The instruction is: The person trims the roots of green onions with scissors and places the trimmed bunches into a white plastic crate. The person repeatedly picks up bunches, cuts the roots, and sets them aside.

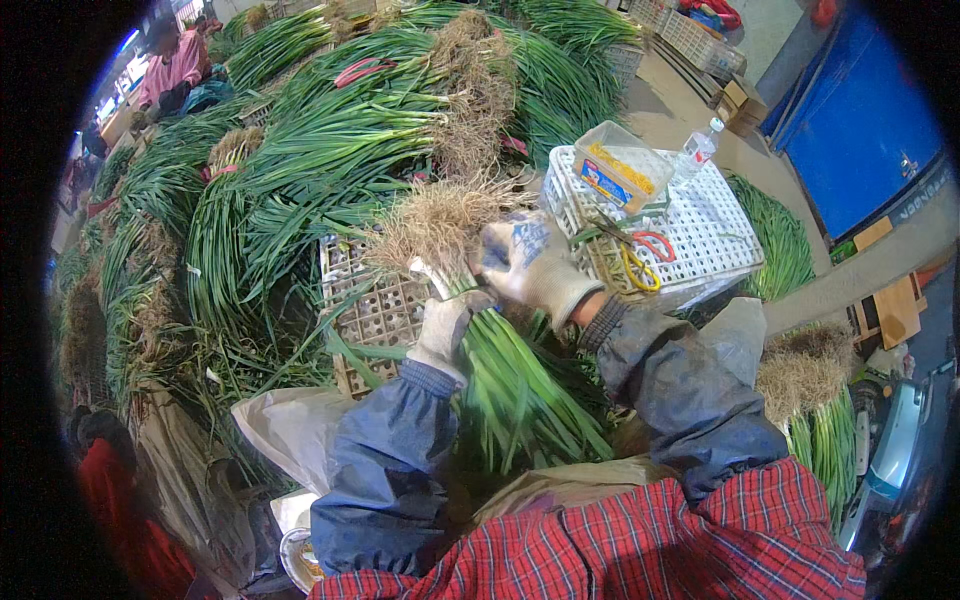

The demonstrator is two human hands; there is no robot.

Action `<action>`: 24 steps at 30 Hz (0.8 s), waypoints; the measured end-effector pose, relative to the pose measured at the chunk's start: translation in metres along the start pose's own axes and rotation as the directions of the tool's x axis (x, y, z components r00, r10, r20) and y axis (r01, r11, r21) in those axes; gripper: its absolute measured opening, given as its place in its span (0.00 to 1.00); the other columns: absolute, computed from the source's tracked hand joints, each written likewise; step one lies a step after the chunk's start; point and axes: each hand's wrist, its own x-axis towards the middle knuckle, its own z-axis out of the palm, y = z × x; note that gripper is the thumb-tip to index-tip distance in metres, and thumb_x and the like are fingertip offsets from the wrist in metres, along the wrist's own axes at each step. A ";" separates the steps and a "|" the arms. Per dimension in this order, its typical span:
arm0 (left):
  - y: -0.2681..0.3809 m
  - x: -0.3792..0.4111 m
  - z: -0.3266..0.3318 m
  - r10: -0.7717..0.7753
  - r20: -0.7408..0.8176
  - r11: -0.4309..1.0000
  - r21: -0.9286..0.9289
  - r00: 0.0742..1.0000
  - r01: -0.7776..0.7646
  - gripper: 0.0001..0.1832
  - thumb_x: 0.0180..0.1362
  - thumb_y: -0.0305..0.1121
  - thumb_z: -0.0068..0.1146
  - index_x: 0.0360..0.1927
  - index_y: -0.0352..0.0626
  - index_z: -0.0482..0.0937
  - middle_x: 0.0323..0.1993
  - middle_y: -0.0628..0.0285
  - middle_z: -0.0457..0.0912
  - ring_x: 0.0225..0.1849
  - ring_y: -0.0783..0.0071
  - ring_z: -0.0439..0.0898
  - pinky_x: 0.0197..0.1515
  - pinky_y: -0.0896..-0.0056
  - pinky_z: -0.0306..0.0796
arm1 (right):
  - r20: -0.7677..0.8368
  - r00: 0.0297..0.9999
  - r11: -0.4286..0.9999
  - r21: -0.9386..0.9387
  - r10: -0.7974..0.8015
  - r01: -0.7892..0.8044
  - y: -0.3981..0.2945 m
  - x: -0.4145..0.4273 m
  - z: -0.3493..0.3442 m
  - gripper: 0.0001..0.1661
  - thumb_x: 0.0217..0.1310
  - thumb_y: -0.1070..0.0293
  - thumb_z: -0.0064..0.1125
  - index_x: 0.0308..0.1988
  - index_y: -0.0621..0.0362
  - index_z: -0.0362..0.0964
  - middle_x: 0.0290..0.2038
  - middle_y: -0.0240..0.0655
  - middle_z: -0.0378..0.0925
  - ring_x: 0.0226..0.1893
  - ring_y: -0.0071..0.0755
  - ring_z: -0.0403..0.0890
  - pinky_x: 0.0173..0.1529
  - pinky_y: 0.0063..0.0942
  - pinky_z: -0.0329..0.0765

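A bunch of long green leafy stalks with white stems and stringy tan roots lies before me, roots pointing away. My left hand, in a pale work glove, grips the bunch just below the white stems. My right hand, in a pale glove with blue print, is at the right side of the roots; its fingertips are partly hidden, and whether it holds anything is unclear. A slatted plastic crate stands under and left of the bunch.
On a white perforated crate at right lie red-and-yellow-handled scissors, an open tub with yellow bits and a clear bottle. Heaped rooted bunches fill the far and left sides. A person in pink is at upper left.
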 end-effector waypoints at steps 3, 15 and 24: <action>0.007 -0.003 -0.004 0.629 0.379 0.474 0.504 0.678 -0.722 0.06 0.51 0.25 0.50 0.32 0.39 0.78 0.32 0.58 0.80 0.36 0.65 0.80 0.41 0.69 0.72 | -0.189 0.900 0.901 0.274 0.393 -0.336 0.075 -0.002 0.013 0.18 0.48 0.61 0.57 0.39 0.58 0.73 0.29 0.41 0.78 0.31 0.36 0.78 0.36 0.29 0.73; -0.022 0.003 -0.024 0.439 0.266 0.876 0.088 0.858 -0.475 0.09 0.53 0.27 0.52 0.36 0.33 0.76 0.38 0.57 0.78 0.44 0.66 0.76 0.46 0.70 0.70 | 0.438 0.886 -0.082 0.888 -0.149 -0.453 0.076 -0.046 0.029 0.21 0.61 0.63 0.49 0.51 0.62 0.64 0.47 0.33 0.73 0.44 0.23 0.74 0.48 0.20 0.72; 0.011 -0.018 -0.006 0.260 0.399 0.950 0.059 0.879 -0.308 0.25 0.60 0.48 0.43 0.34 0.31 0.77 0.40 0.50 0.78 0.46 0.57 0.75 0.53 0.61 0.66 | 0.010 0.993 0.731 0.679 -0.114 0.077 0.010 -0.037 0.009 0.22 0.63 0.63 0.42 0.56 0.52 0.61 0.50 0.38 0.70 0.48 0.37 0.72 0.54 0.30 0.65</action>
